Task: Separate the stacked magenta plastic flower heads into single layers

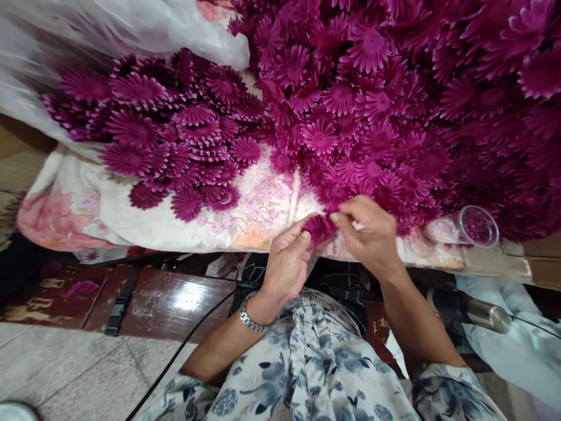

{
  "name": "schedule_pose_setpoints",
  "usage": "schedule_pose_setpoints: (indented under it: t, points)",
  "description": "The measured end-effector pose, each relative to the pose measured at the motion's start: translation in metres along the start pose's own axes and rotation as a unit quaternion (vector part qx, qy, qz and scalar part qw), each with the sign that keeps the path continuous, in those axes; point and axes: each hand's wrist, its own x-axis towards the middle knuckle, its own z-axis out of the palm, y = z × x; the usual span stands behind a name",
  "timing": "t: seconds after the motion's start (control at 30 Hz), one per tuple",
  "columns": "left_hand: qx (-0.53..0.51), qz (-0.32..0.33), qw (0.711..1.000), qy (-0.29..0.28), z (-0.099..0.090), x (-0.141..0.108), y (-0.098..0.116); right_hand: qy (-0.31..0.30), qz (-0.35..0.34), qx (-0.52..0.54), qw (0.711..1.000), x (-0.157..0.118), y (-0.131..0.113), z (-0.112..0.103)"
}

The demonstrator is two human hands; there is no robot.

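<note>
My left hand [287,260], with a metal watch on its wrist, is closed around purple artificial flower petals [319,230] just above the table's near edge. The fingers of my right hand [370,234] pinch at the right side of those same petals. Whether they are one layer or a small stack I cannot tell. Beyond my hands spreads a large heap of loose purple artificial flowers [372,105]. To the left lie stacks of flat purple petal layers [184,137], packed closely together.
A flowered cloth [100,204] covers the table. Translucent plastic sheeting [131,29] lies at the upper left. A clear plastic cup [480,227] rests on its side near the right edge. Below are a brown bench [170,298], a black cable [193,339] and a dark cylinder with a metallic end [486,316].
</note>
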Motion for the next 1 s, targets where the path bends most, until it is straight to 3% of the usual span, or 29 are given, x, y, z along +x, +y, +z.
schedule_pose_setpoints:
  t: [0.07, 0.13, 0.2, 0.27, 0.37, 0.43, 0.53, 0.6, 0.67, 0.8, 0.9, 1.0]
  points:
    - [0.001, 0.000, 1.000, 0.013, -0.001, 0.001, 0.001, 0.094, 0.007, -0.076, 0.993, 0.017, 0.009, -0.011]
    - [0.000, -0.001, 1.000, 0.023, -0.002, 0.001, 0.001, 0.128, 0.036, -0.103, 0.986, 0.031, 0.015, -0.019]
    - [0.000, -0.002, 1.000, 0.028, -0.002, 0.002, 0.002, 0.093, 0.075, -0.038, 0.992, 0.036, 0.018, -0.020]
    - [0.003, -0.006, 0.999, 0.032, -0.002, 0.003, 0.003, 0.035, 0.128, 0.096, 0.987, 0.030, 0.017, -0.015]
    - [0.004, -0.010, 0.999, 0.030, -0.002, 0.003, 0.005, 0.002, 0.217, 0.263, 0.940, 0.013, 0.014, -0.003]
    - [-0.001, -0.014, 1.000, 0.024, -0.002, 0.002, 0.006, 0.004, 0.247, 0.313, 0.917, 0.005, 0.013, 0.002]
    - [-0.007, -0.020, 0.999, 0.024, -0.001, 0.002, 0.007, -0.009, 0.256, 0.341, 0.904, 0.000, 0.011, 0.002]
    - [-0.012, -0.021, 0.999, 0.027, 0.001, 0.002, 0.007, -0.017, 0.242, 0.319, 0.916, 0.000, 0.009, 0.001]
    - [-0.017, -0.018, 0.999, 0.025, 0.003, 0.002, 0.007, -0.027, 0.202, 0.252, 0.946, -0.002, 0.004, 0.000]
    - [-0.019, -0.013, 0.999, 0.022, 0.006, 0.001, 0.008, -0.043, 0.064, 0.079, 0.994, -0.011, -0.009, 0.004]
    - [-0.008, -0.002, 1.000, 0.019, 0.007, 0.000, 0.007, -0.036, -0.006, -0.008, 0.999, -0.019, -0.015, 0.010]
    - [0.000, 0.008, 1.000, 0.014, 0.006, 0.001, 0.004, -0.037, -0.032, -0.036, 0.998, -0.023, -0.018, 0.014]
